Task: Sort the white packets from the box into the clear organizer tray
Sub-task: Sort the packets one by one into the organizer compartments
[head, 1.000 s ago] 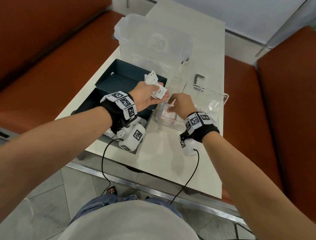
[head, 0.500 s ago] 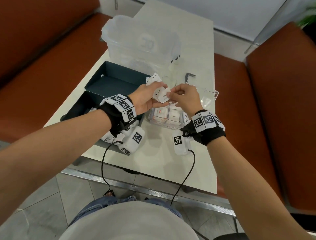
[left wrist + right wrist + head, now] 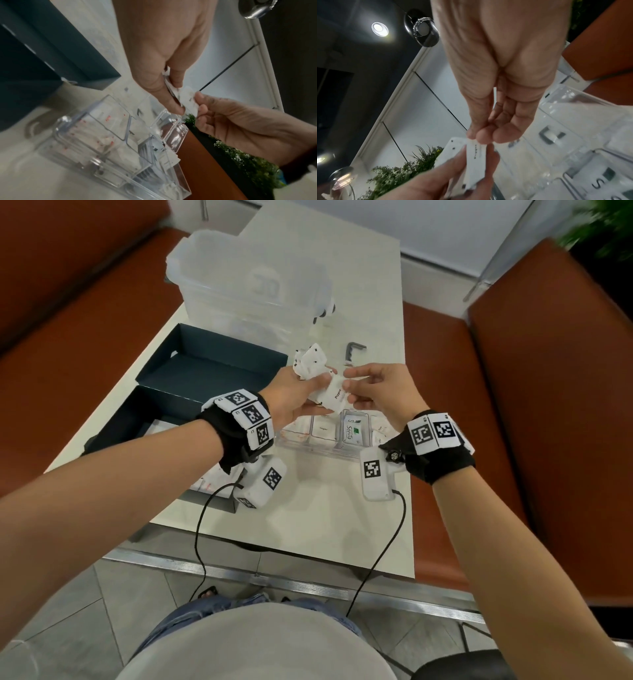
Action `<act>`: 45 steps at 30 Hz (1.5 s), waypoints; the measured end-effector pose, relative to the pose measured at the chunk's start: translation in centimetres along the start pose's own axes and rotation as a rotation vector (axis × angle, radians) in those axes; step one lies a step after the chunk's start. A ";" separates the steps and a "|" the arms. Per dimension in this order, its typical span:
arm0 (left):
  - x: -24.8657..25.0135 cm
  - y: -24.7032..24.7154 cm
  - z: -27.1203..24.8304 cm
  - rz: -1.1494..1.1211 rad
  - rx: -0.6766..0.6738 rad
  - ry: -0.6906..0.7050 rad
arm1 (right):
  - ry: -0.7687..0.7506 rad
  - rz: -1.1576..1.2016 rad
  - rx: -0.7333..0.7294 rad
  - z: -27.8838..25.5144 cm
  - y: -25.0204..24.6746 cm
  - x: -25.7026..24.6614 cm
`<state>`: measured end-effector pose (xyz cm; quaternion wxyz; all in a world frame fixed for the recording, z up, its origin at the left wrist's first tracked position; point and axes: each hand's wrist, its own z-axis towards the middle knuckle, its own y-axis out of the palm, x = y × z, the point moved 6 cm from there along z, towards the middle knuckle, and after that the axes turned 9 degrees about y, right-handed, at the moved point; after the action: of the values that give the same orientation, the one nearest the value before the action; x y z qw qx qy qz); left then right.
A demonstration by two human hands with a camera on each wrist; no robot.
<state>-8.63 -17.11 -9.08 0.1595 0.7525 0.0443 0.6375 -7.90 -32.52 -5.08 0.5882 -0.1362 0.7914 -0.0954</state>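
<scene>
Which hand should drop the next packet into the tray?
Right. The right hand already pinches the front packet and hovers over the clear organizer tray. The left hand is occupied gripping the remaining bunch of packets, nearer the box.

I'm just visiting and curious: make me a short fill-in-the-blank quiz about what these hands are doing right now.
1. The left hand holds a bunch of white ____.
2. The right hand pinches the packet printed with the word ____.
3. Below the hands, a packet in the clear tray reads ____.
4. The open box left of the tray is dark ____.

Missing words: packets; Pepper; Stevia; blue
</scene>
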 end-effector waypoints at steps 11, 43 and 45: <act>-0.5 2.3 -0.3 -0.220 0.013 -0.121 | 0.044 0.063 0.110 -0.8 -0.5 1.6; -1.1 4.1 0.6 0.008 -0.154 -0.083 | 0.034 -0.219 0.148 0.9 -8.3 2.6; -1.3 4.2 0.7 0.006 -0.144 -0.079 | 0.026 -0.358 0.170 1.3 -9.5 3.4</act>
<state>-8.76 -21.53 -9.13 0.2126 0.7639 -0.0103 0.6092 -6.63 -42.60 -5.60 0.5611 -0.2231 0.7512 -0.2668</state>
